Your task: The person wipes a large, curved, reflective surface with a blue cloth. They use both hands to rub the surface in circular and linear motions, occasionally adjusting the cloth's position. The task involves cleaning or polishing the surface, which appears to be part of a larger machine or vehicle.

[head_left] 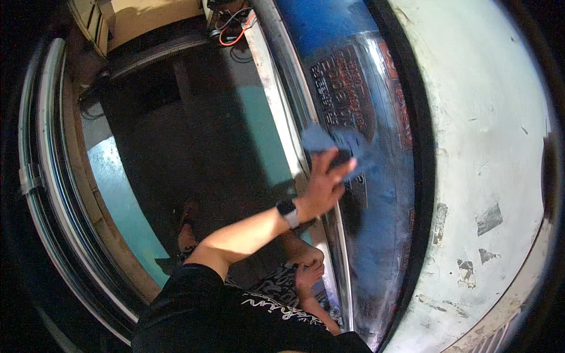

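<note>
My left hand, with a watch on its wrist, reaches across to a long blue cylinder. A blue cloth is under its fingers, pressed against the cylinder; motion blurs the cloth's edges. Printing plates with raised dark and reddish lettering are fixed on the cylinder's curved surface. Low in the picture, my right hand rests on my bent knee, fingers stretched over it, holding nothing that I can see.
A metal rail runs along the cylinder's left side. Beyond the cylinder curves a worn whitish panel with torn patches. Shiny metal bars stand at far left. An orange cable loops near the top, above a shaded green floor.
</note>
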{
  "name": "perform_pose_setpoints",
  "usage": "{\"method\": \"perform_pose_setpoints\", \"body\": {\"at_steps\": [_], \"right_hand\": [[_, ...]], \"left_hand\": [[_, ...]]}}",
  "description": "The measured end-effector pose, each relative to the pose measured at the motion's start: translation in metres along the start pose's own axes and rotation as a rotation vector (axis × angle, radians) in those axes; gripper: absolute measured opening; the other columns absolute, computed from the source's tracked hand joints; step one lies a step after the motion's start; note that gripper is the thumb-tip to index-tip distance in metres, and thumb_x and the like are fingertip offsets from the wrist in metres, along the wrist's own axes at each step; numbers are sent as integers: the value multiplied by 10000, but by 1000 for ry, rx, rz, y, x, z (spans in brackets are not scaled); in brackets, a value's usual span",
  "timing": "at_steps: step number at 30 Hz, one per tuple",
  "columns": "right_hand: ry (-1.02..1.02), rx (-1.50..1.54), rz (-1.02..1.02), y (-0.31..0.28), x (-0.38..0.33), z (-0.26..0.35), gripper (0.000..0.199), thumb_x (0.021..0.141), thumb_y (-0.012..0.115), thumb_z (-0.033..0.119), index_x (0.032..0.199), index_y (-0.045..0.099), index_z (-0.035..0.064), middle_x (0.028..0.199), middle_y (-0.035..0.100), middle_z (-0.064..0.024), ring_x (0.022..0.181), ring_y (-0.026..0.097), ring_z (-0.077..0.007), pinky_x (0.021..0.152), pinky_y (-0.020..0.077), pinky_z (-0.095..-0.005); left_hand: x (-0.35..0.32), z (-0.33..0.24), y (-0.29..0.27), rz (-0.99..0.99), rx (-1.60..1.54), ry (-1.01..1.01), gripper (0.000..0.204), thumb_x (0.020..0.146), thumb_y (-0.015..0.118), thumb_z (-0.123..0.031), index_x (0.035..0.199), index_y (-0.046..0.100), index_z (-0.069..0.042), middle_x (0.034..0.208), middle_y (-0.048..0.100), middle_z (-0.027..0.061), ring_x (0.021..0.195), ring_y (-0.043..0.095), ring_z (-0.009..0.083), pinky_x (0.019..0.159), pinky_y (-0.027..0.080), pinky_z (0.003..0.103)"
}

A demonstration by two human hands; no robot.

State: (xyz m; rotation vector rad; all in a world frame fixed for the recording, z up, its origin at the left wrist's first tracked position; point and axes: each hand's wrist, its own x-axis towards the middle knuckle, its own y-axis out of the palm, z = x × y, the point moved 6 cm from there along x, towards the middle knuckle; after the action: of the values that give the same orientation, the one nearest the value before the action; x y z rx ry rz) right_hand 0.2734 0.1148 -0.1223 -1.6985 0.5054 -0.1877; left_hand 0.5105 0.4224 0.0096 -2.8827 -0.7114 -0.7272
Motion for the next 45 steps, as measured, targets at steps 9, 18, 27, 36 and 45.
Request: {"method": "perform_pose_setpoints", "body": {"at_steps": [9, 18, 27, 36, 45], "right_hand": [[-23, -96, -60, 8, 6, -12, 678, 751, 609, 402, 1259, 347, 39, 1317, 345, -211, 1227, 327, -383, 957, 327, -536], [1, -95, 84, -4, 7, 0, 781, 810, 525, 504, 1349, 293, -12, 1328, 352, -251, 1209, 334, -439, 1025, 243, -542], [-53, -67, -105, 3, 4, -17, 671, 762, 598, 421, 1248, 356, 25, 1308, 355, -220, 1221, 323, -399, 987, 288, -527], [-49, -13, -51, -3, 15, -13, 694, 765, 586, 476, 1251, 369, 30, 1292, 377, -251, 1216, 327, -420, 977, 284, -546], [-28, -43, -63, 4, 15, -15, 767, 779, 539, 516, 1319, 320, 17, 1340, 333, -240, 1234, 306, -423, 1002, 252, -561]], "left_hand": [[150, 46, -86, -551, 81, -42, 534, 714, 509, 37, 1237, 494, -71, 1293, 370, 215, 1248, 324, 363, 1054, 266, 427], [-31, 14, 10, 59, -140, -230, 688, 613, 571, 73, 1266, 497, -129, 1359, 305, 193, 1298, 250, 376, 1090, 189, 453], [117, 61, -56, -470, 56, -119, 592, 736, 481, 44, 1307, 438, -106, 1365, 269, 233, 1289, 274, 384, 1061, 261, 411], [9, 42, -24, -67, -143, -60, 629, 650, 514, 94, 1260, 471, -55, 1341, 317, 196, 1280, 295, 369, 1080, 235, 395], [80, 53, -35, -345, 89, -106, 632, 693, 506, 25, 1313, 440, -83, 1363, 297, 238, 1309, 226, 404, 1096, 187, 436]]}}
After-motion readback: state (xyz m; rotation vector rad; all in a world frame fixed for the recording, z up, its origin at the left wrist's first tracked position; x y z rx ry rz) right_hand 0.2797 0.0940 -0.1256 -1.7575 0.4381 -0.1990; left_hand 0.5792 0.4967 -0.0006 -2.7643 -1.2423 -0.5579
